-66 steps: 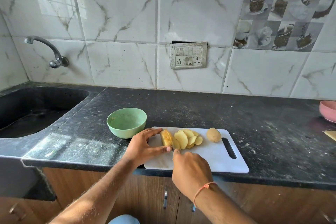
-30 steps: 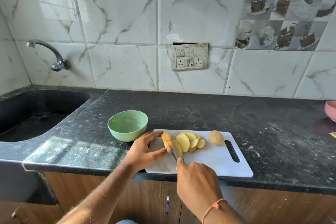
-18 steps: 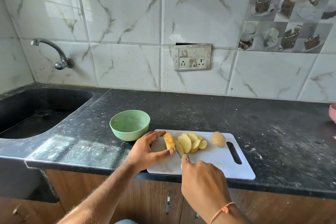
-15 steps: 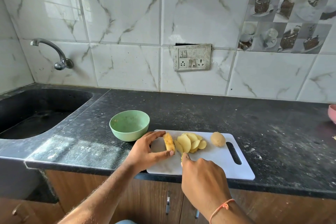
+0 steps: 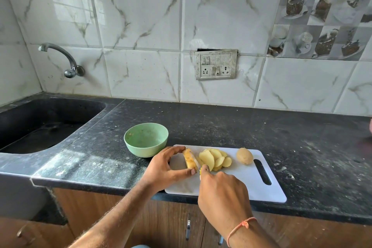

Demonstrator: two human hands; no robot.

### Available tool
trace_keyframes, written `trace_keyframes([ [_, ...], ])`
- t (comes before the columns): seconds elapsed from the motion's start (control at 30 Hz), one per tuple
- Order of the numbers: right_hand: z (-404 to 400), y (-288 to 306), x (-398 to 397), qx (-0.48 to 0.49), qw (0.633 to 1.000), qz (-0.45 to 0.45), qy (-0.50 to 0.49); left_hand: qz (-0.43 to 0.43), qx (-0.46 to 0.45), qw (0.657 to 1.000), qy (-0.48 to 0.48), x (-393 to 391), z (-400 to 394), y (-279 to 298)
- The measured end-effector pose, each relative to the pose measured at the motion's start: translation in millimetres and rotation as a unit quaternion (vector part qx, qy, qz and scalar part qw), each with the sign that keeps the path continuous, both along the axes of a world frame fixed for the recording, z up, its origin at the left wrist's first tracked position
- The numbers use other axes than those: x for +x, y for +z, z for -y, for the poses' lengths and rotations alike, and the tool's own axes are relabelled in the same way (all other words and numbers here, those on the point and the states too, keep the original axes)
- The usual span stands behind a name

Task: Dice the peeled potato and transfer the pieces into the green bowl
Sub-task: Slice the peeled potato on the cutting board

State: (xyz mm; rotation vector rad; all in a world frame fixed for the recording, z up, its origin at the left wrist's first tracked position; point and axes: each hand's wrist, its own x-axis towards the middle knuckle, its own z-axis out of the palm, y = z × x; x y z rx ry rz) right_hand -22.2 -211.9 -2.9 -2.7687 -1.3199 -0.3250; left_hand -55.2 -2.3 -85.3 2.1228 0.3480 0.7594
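Observation:
A white cutting board (image 5: 247, 185) lies at the counter's front edge. On it my left hand (image 5: 164, 169) pinches the remaining chunk of peeled potato (image 5: 189, 160) between thumb and fingers. My right hand (image 5: 221, 193) grips a knife (image 5: 196, 162) whose blade rests against the chunk's right face; the handle is mostly hidden in my fist. Several cut potato slices (image 5: 214, 159) lie fanned out just right of the blade. The green bowl (image 5: 146, 139) stands on the counter just left of the board, with no potato pieces inside.
A whole potato (image 5: 244, 155) sits on the board near its handle slot (image 5: 261, 171). A dark sink (image 5: 40, 123) with a tap (image 5: 66, 60) lies at the left. A pink object (image 5: 370, 127) shows at the far right edge.
The pile of slices and the shrinking chunk stay in place while my right hand keeps working the knife at the chunk's right face. The camera has drifted slightly.

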Motion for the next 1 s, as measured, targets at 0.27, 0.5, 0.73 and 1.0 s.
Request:
trace_keyframes([
  [0.27,3,-8,2,-0.016,0.999,-0.034,-0.019,0.001,-0.006,1.0,-0.002,0,-2,-2],
  [0.5,-5,-7,6,0.008,1.0,-0.011,-0.014,-0.003,-0.01,1.0,-0.007,-3,0,2],
  [0.73,-29,-3,16,0.016,1.0,-0.015,-0.019,0.001,-0.011,1.0,-0.008,-2,-1,2],
  [1.0,-34,-9,26,0.009,0.999,-0.031,-0.033,0.007,-0.011,1.0,-0.011,1,-4,0],
])
